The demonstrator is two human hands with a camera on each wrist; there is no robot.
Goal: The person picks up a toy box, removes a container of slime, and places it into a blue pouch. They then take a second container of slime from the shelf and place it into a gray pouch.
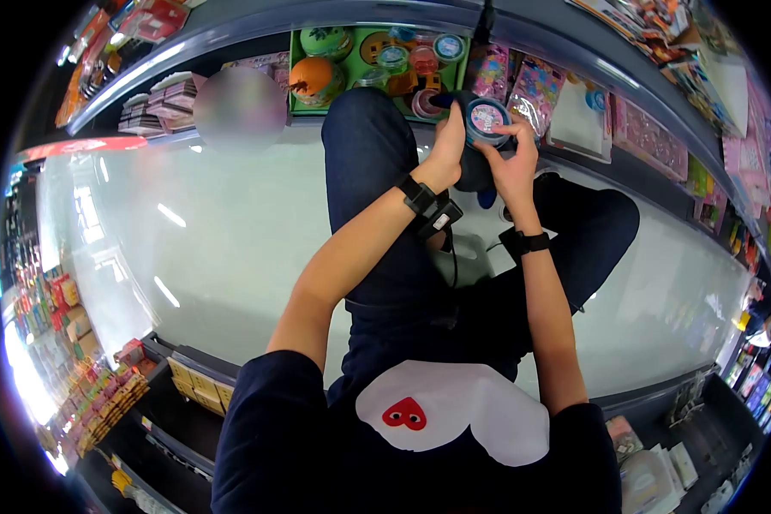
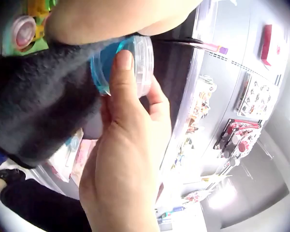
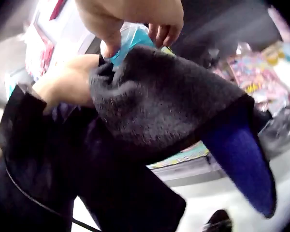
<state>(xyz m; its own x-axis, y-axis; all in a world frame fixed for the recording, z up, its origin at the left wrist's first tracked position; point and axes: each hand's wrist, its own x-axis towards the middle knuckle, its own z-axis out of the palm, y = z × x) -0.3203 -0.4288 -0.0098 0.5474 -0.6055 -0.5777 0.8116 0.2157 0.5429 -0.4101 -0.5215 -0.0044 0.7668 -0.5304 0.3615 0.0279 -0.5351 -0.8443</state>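
A round clear tub with blue contents and a pink label faces up between the hands. My right hand pinches its side, thumb and fingers on the rim; in the left wrist view that hand has its thumb along the tub. My left hand holds a dark grey cloth against the tub's other side, its fingers mostly hidden. In the right wrist view the cloth, with a blue part hanging from it, covers much of the left hand, while the right hand is above.
A green tray on the shelf bears an orange ball, a green ball and several small tubs. Bagged toys and a pink box lie to its right, packets to its left. The shelf edge curves above.
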